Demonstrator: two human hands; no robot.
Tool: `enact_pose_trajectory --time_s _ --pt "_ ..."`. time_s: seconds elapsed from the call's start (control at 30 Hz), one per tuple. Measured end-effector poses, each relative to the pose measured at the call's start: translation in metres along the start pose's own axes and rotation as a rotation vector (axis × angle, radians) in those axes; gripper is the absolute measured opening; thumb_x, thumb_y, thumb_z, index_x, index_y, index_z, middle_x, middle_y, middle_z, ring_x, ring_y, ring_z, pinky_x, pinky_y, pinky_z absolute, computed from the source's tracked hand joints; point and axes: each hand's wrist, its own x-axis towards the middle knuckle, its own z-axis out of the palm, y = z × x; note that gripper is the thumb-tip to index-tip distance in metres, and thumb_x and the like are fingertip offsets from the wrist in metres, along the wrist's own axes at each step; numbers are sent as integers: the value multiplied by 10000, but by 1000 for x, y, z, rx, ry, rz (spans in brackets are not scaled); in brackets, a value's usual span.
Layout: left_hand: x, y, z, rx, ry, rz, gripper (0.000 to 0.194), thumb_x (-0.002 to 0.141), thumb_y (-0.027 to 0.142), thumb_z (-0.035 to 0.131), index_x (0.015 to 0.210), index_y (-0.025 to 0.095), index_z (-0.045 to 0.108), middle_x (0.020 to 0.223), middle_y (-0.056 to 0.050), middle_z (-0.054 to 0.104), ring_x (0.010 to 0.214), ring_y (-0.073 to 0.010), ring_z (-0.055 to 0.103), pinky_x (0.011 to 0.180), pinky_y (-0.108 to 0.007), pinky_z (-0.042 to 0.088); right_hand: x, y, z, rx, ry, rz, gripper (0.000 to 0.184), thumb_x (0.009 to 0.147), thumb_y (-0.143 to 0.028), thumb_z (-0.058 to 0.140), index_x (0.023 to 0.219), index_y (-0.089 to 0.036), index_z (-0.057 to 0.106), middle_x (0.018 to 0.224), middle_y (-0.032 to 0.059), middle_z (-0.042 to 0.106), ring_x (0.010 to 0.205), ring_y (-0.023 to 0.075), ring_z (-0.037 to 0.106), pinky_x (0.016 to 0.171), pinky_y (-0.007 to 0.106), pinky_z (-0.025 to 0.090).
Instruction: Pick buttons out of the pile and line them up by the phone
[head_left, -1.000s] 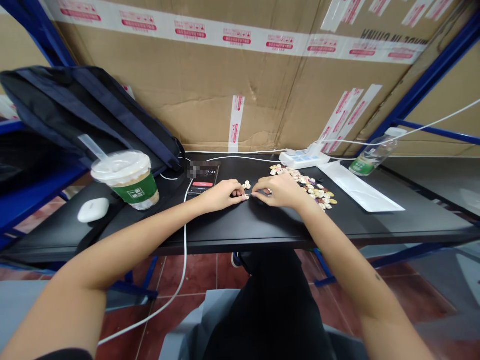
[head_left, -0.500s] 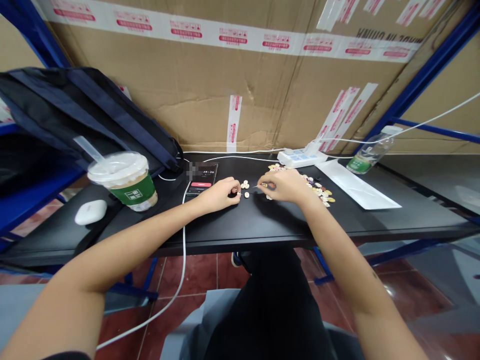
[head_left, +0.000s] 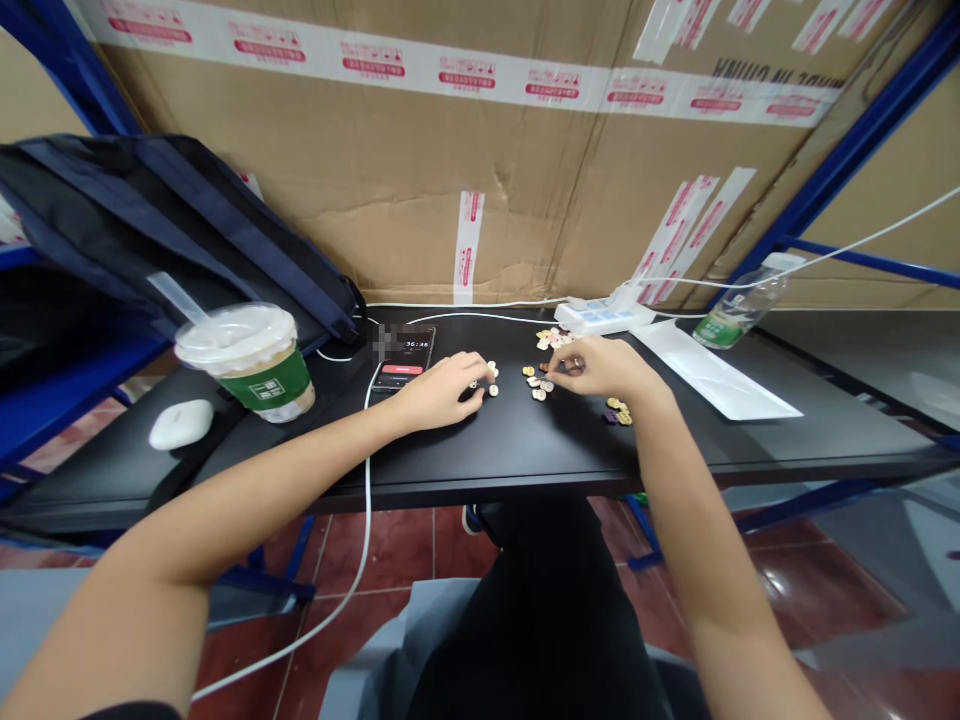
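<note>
My left hand (head_left: 441, 386) rests on the black table (head_left: 525, 450), its fingers curled beside a few small white buttons (head_left: 491, 376); a tiny piece seems pinched at its fingertips, too small to name. To the right, my right hand (head_left: 598, 365) lies over a scattered pile of coloured buttons (head_left: 536, 381), its fingertips pinched at the pile's left part. Whether they grip a button I cannot make out. More buttons (head_left: 616, 410) show beside the right wrist.
A phone (head_left: 406, 358) with a lit screen lies behind my left hand. At left stand a lidded drink cup (head_left: 247, 362), a white earbud case (head_left: 181, 423) and a dark bag (head_left: 165, 225). A power strip (head_left: 600, 317), white sheet (head_left: 712, 370) and bottle (head_left: 739, 305) sit at right. Cardboard (head_left: 465, 160) walls the back.
My two hands have parted: the right one moved right and back into the button pile. The left one stayed by the white buttons and shifted slightly.
</note>
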Motion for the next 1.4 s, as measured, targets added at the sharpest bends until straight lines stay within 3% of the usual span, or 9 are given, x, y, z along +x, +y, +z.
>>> enact_pose_trajectory --time_s 0.17,0.47,0.6,0.73,0.93,1.2,1.4 --pt "0 3 -1 53 -100 65 246 946 193 446 1122 219 617 1195 -49 647 1134 -201 582 967 -355 416 0 -1 1 -16 2 0 167 773 -403 651 844 -297 759 773 -15 708 713 162 614 550 252 321" --pt "-2 0 3 99 -73 -2 295 958 247 468 1224 209 588 1287 -72 609 1214 -220 543 982 -368 405 -1 -1 0 -41 2 18 166 779 -393 641 830 -292 762 794 -11 726 711 171 627 550 259 317" --pt "-1 4 1 56 -25 -12 265 955 258 497 1196 200 593 1208 -75 616 1131 -215 566 963 -360 427 0 -9 1 -49 36 -38 170 789 -386 632 835 -287 761 740 -12 711 666 160 610 557 258 305" --pt "-1 5 2 -81 -42 -62 226 930 323 575 1091 167 607 1047 -67 606 992 -191 590 901 -313 470 1 -30 2 -23 17 -209 169 815 -338 610 845 -266 760 649 -11 673 618 144 574 580 260 299" --pt "1 2 5 -196 -74 -120 201 929 366 580 964 176 633 919 -40 578 855 -169 578 788 -289 475 4 -47 10 54 25 -382 191 865 -301 565 885 -241 745 776 4 718 654 140 579 602 259 297" --pt "4 -3 0 -260 -132 -102 141 908 288 578 927 165 645 856 -33 581 765 -145 560 715 -267 463 5 -47 11 52 27 -392 206 882 -313 555 889 -244 749 789 -2 722 654 136 583 595 263 294" --pt "2 -2 1 -138 -71 -144 101 896 232 562 923 165 632 894 -40 566 821 -163 568 762 -284 471 8 -45 13 -18 60 -344 213 886 -316 544 912 -245 743 803 11 728 674 149 592 580 267 269"
